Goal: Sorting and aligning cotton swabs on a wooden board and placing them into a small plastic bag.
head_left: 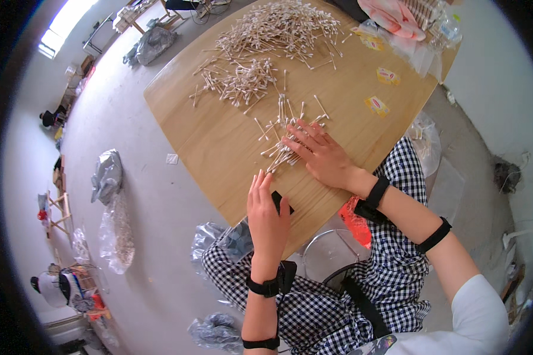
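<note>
A small cluster of cotton swabs (pixel 280 155) lies loosely spread on the wooden table (pixel 213 171) near its front part. My right hand (pixel 328 161) rests palm down over the right side of this cluster, fingers stretched out and slightly apart, hiding some of the swabs. At the lower left end of the cluster is my left hand (pixel 266 213), its fingers straight and close together, with the fingertips by the swab tips. A small black flat piece (pixel 282 203) shows beside my left thumb, partly hidden. Neither hand grips anything.
A large heap of cotton swabs (pixel 278 26) covers the table's far end, with a smaller pile (pixel 243 81) in front. Several yellow packets (pixel 377 106) lie to the right. A clear plastic bottle (pixel 450 28) and pink cloth (pixel 392 16) sit at the far right corner.
</note>
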